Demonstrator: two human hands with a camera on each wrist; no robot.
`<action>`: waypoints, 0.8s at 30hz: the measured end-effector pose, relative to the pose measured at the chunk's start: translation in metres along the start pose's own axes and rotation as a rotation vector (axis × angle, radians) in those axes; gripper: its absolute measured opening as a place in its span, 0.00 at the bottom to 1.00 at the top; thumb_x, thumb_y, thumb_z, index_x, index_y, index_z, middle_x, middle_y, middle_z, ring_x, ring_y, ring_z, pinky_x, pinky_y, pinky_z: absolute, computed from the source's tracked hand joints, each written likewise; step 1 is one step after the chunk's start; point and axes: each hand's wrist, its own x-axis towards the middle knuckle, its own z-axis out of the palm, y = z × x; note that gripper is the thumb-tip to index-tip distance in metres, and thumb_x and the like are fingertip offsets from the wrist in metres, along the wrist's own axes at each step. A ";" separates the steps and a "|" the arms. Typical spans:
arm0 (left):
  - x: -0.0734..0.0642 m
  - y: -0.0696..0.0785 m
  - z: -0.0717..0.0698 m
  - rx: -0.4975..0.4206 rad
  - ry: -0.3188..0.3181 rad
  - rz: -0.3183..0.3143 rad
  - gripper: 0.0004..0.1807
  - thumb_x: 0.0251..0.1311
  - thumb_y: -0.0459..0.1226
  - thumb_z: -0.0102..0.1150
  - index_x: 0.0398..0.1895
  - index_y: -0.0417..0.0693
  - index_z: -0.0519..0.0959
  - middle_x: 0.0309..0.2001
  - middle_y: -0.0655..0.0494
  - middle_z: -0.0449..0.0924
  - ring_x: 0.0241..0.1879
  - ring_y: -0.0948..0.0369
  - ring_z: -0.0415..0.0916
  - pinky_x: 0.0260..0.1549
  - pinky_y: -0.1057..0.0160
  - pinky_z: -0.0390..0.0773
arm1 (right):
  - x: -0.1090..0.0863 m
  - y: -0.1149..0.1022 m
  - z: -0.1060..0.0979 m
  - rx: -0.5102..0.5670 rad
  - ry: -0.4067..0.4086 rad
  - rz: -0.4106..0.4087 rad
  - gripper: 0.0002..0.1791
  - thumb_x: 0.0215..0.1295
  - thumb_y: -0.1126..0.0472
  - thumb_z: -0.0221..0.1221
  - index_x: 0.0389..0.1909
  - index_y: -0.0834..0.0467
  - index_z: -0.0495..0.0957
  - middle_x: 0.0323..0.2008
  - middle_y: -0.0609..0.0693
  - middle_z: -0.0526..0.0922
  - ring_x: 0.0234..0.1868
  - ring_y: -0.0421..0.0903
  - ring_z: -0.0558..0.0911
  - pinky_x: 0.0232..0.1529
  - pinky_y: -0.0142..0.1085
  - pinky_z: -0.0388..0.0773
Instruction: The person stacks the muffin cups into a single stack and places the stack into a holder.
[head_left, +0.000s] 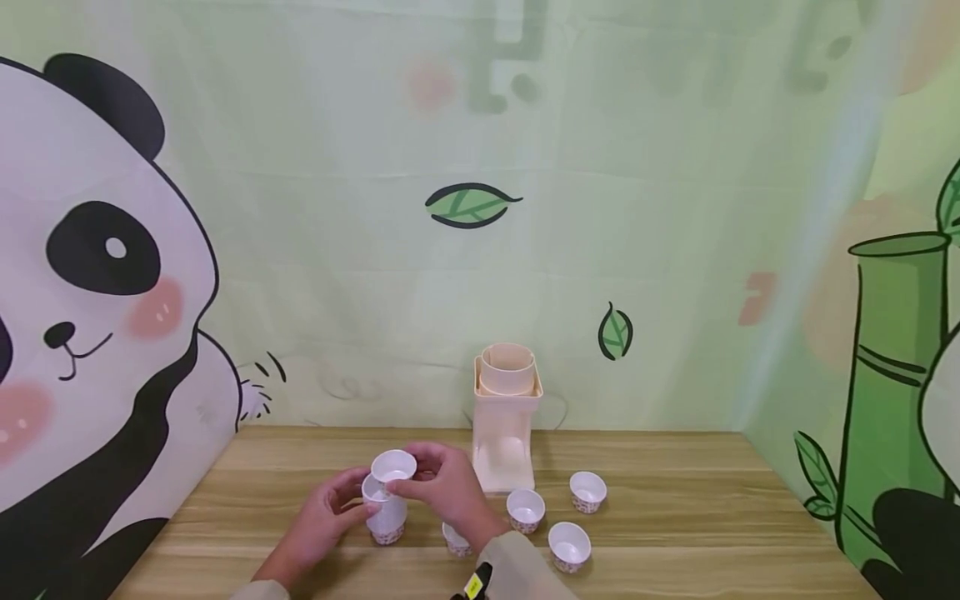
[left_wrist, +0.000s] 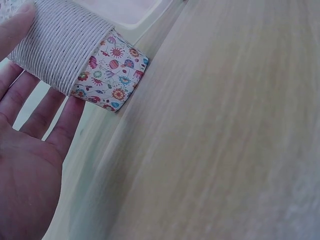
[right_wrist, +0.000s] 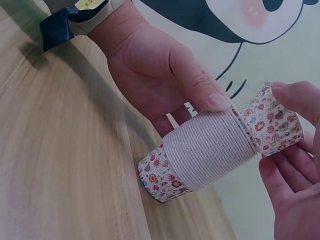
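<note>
A tall stack of nested paper baking cups [head_left: 386, 518] stands upright on the table, its lowest cup showing a colourful flower print [left_wrist: 112, 75]. My left hand [head_left: 322, 518] grips this stack from the side, thumb on one side and fingers [left_wrist: 65, 125] on the other. Right at the stack's mouth is a single flower-printed baking cup [right_wrist: 272, 122], tilted. My right hand [head_left: 453, 487] pinches that cup between thumb and fingers. In the head view the cup's white inside faces up and its lower part overlaps the stack's rim.
Several single baking cups sit to the right, among them one cup [head_left: 526, 510] near my right wrist, a farther cup [head_left: 588, 492] and a nearer cup [head_left: 569, 547]. Another cup [head_left: 456, 540] is partly hidden by my right arm. Behind stands a pale pink plastic stand [head_left: 504, 442] with a round top.
</note>
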 end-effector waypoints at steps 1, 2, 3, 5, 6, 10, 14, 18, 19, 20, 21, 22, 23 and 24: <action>0.000 0.000 0.000 -0.001 0.001 -0.006 0.29 0.65 0.31 0.65 0.68 0.30 0.70 0.52 0.70 0.84 0.53 0.73 0.79 0.55 0.72 0.77 | 0.000 0.000 0.001 0.002 -0.005 -0.001 0.27 0.56 0.68 0.74 0.57 0.65 0.81 0.49 0.62 0.88 0.49 0.55 0.88 0.47 0.31 0.85; 0.000 0.000 0.000 -0.002 0.002 -0.013 0.30 0.65 0.31 0.65 0.68 0.31 0.70 0.52 0.71 0.83 0.53 0.73 0.79 0.55 0.72 0.77 | 0.001 0.000 0.001 0.005 -0.009 -0.004 0.26 0.56 0.68 0.74 0.57 0.65 0.81 0.49 0.62 0.88 0.49 0.56 0.88 0.47 0.31 0.85; 0.000 0.001 0.000 -0.002 0.002 -0.019 0.30 0.65 0.31 0.66 0.68 0.30 0.69 0.51 0.71 0.83 0.53 0.73 0.79 0.55 0.72 0.77 | 0.001 -0.001 0.002 0.006 -0.012 -0.005 0.26 0.56 0.68 0.74 0.57 0.65 0.81 0.49 0.62 0.88 0.49 0.56 0.88 0.47 0.31 0.85; 0.000 0.000 0.000 -0.005 0.001 -0.026 0.30 0.65 0.32 0.66 0.68 0.30 0.69 0.51 0.72 0.83 0.53 0.73 0.79 0.55 0.72 0.77 | 0.002 -0.001 0.004 0.007 -0.017 -0.009 0.25 0.56 0.68 0.74 0.56 0.65 0.81 0.49 0.62 0.88 0.49 0.57 0.88 0.47 0.31 0.85; 0.000 0.000 -0.001 -0.009 -0.002 -0.029 0.30 0.65 0.32 0.66 0.68 0.30 0.69 0.51 0.73 0.83 0.53 0.73 0.79 0.55 0.72 0.78 | 0.003 0.000 0.005 0.004 -0.020 -0.010 0.25 0.56 0.68 0.74 0.56 0.65 0.82 0.49 0.62 0.88 0.49 0.57 0.88 0.47 0.31 0.85; 0.000 0.000 -0.002 -0.016 -0.003 -0.038 0.30 0.65 0.32 0.66 0.68 0.30 0.69 0.51 0.74 0.83 0.52 0.73 0.79 0.53 0.71 0.79 | 0.005 0.000 0.008 -0.007 -0.030 -0.010 0.25 0.56 0.68 0.74 0.56 0.65 0.82 0.49 0.62 0.88 0.49 0.56 0.88 0.48 0.31 0.85; 0.000 0.001 -0.002 -0.007 0.004 -0.042 0.30 0.65 0.32 0.66 0.67 0.30 0.70 0.51 0.71 0.84 0.52 0.72 0.79 0.53 0.71 0.79 | 0.006 0.002 0.008 -0.016 -0.039 -0.005 0.25 0.57 0.67 0.74 0.57 0.65 0.81 0.50 0.61 0.88 0.50 0.55 0.88 0.48 0.31 0.85; 0.001 0.001 -0.001 0.004 0.014 -0.040 0.29 0.64 0.32 0.67 0.66 0.31 0.71 0.53 0.66 0.84 0.53 0.72 0.79 0.55 0.72 0.77 | 0.007 0.006 0.006 -0.011 -0.054 -0.013 0.24 0.57 0.68 0.73 0.55 0.66 0.82 0.50 0.62 0.88 0.50 0.53 0.88 0.49 0.30 0.84; 0.001 0.001 -0.001 0.006 0.014 -0.036 0.28 0.65 0.32 0.67 0.66 0.31 0.71 0.53 0.65 0.84 0.53 0.72 0.79 0.55 0.72 0.77 | 0.007 0.007 0.006 -0.011 -0.058 -0.016 0.24 0.57 0.68 0.73 0.55 0.66 0.82 0.50 0.62 0.88 0.50 0.52 0.88 0.49 0.30 0.84; 0.001 0.001 -0.001 0.007 0.012 -0.035 0.28 0.64 0.32 0.66 0.66 0.31 0.71 0.54 0.63 0.84 0.53 0.72 0.79 0.55 0.72 0.77 | 0.007 0.008 0.006 -0.011 -0.061 -0.015 0.23 0.56 0.68 0.74 0.54 0.65 0.82 0.50 0.61 0.88 0.49 0.51 0.88 0.49 0.30 0.84; 0.001 0.001 -0.001 0.008 0.013 -0.032 0.28 0.64 0.32 0.66 0.66 0.32 0.72 0.54 0.62 0.84 0.53 0.72 0.79 0.55 0.72 0.77 | 0.007 0.010 0.006 -0.010 -0.066 -0.018 0.23 0.56 0.68 0.74 0.54 0.65 0.82 0.50 0.62 0.88 0.49 0.50 0.88 0.49 0.30 0.84; 0.001 0.001 -0.001 0.011 0.011 -0.029 0.28 0.64 0.32 0.66 0.65 0.32 0.72 0.54 0.60 0.84 0.53 0.72 0.79 0.55 0.72 0.77 | 0.007 0.011 0.006 -0.010 -0.070 -0.015 0.23 0.56 0.68 0.74 0.54 0.65 0.82 0.49 0.61 0.88 0.49 0.49 0.88 0.49 0.30 0.84; 0.001 0.002 -0.001 0.011 0.013 -0.026 0.27 0.64 0.32 0.67 0.65 0.32 0.72 0.55 0.58 0.84 0.53 0.72 0.79 0.55 0.72 0.77 | 0.007 0.013 0.006 -0.010 -0.070 -0.009 0.24 0.55 0.68 0.74 0.54 0.65 0.82 0.49 0.61 0.88 0.48 0.48 0.88 0.49 0.30 0.84; 0.001 0.002 0.000 0.011 0.016 -0.025 0.27 0.64 0.32 0.67 0.65 0.32 0.72 0.55 0.56 0.85 0.53 0.72 0.80 0.55 0.72 0.77 | 0.007 0.014 0.006 -0.009 -0.071 -0.005 0.24 0.55 0.68 0.74 0.54 0.65 0.82 0.49 0.61 0.88 0.48 0.48 0.88 0.49 0.31 0.84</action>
